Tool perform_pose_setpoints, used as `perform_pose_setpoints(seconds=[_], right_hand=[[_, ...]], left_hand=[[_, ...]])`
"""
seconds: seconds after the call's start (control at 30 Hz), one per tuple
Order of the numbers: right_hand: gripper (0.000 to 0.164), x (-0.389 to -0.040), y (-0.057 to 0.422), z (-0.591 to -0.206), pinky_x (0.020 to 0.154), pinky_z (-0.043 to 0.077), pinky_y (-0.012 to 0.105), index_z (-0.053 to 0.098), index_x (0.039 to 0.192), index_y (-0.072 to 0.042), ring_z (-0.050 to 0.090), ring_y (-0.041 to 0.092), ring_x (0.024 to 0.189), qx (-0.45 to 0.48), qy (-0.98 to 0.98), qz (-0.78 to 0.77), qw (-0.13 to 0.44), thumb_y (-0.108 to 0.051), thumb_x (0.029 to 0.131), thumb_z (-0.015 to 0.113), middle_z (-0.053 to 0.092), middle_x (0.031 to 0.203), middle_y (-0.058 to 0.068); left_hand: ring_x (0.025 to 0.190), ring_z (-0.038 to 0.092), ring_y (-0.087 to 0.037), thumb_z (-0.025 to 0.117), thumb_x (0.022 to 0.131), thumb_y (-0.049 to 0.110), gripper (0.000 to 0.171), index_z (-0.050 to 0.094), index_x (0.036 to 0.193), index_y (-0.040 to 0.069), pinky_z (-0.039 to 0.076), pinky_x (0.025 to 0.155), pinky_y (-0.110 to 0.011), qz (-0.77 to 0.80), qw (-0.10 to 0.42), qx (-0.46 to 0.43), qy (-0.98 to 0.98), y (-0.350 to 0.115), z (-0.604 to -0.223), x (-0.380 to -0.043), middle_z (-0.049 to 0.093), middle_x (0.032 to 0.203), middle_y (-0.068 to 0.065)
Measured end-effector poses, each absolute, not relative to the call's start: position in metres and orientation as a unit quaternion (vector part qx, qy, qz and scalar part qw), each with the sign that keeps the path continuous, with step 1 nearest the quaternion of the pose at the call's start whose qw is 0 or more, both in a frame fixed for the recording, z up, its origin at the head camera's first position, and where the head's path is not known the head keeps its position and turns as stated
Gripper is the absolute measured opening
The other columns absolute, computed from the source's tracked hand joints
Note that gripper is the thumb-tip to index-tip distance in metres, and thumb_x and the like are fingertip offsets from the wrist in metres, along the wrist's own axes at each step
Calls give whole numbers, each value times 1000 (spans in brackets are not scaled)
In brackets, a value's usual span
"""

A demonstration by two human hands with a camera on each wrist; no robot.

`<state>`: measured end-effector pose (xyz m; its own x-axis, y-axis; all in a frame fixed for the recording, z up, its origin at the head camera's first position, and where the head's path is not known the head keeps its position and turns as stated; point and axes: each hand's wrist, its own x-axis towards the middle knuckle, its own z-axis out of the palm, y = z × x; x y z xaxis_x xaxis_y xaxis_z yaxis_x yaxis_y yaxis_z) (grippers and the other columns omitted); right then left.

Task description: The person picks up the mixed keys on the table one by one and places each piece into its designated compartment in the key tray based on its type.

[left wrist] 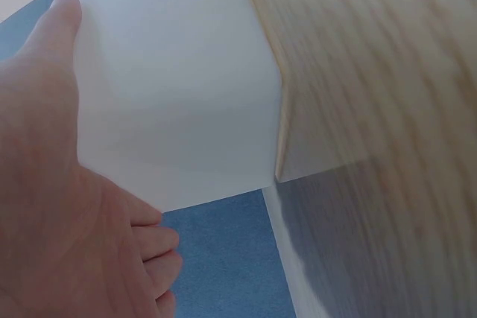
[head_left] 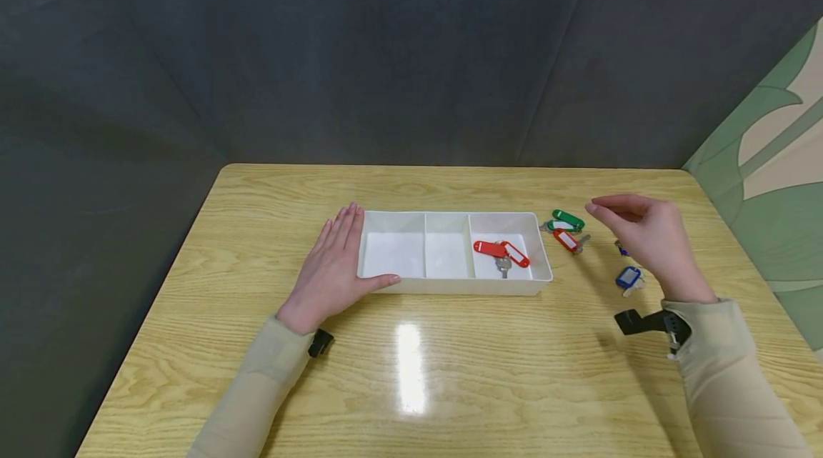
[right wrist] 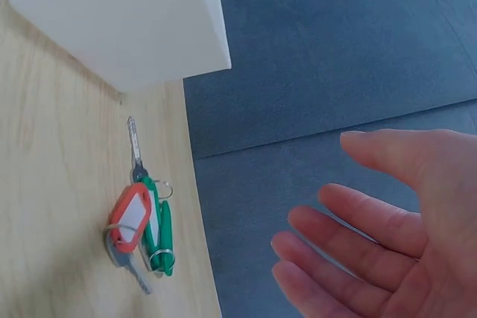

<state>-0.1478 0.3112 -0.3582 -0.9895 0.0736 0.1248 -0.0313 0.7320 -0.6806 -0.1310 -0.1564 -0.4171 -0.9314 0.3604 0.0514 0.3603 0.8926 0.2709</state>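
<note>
My left hand (head_left: 331, 265) lies with straight fingers against the left end of a white three-compartment box (head_left: 450, 287), its thumb along the front wall. In the left wrist view, palm and thumb rest on the box's white wall (left wrist: 179, 94). Two red key tags (head_left: 490, 249) with a key sit in the right compartment. My right hand (head_left: 652, 236) hovers over the table, right of the box, holding nothing; the right wrist view shows its thumb apart from the relaxed fingers. Nearby lie green key tags (head_left: 569, 219) and a red key tag (head_left: 566, 240) with keys.
A blue key tag (head_left: 628, 276) with a key lies on the wooden table (head_left: 476, 372), close below the right hand. Another blue tag (head_left: 621, 249) is partly hidden by that hand. A dark cloth wall (head_left: 386, 58) rises behind the table's far edge.
</note>
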Motion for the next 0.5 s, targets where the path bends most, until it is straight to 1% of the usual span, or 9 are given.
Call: perform_pose_setpoints(seconds=[0.13,0.3,0.4,0.5], right_hand=[[49,-149,315,-363,55,53,23,73,122,-5,63,4,73,-14,-927,370,61,-47,97,67,70,106,-5],[53,-150,318,-369,56,51,23,73,123,-4,61,10,72,-23,-929,367,49,-49,97,66,71,112,8],[55,-150,319,-373,59,50,21,72,124,-3,60,8,79,-31,-930,365,36,-50,97,66,70,117,15],[57,-151,320,-377,65,49,18,71,126,-3,58,3,88,-37,-929,369,20,-51,97,65,69,122,18]], left_hand=[[154,-4,-24,40,82,91,127,1,162,1,-4,123,-36,140,-2,186,972,-156,-417,-131,0,169,-14],[154,-4,-24,40,82,91,126,1,162,2,-4,123,-37,143,-3,187,972,-156,-417,-131,-1,169,-14],[154,-4,-24,40,82,91,126,1,162,2,-4,123,-37,145,-3,188,972,-156,-418,-131,-1,169,-14],[154,-4,-23,40,82,91,126,1,162,2,-4,123,-37,145,-4,188,971,-157,-418,-131,-1,169,-14]])
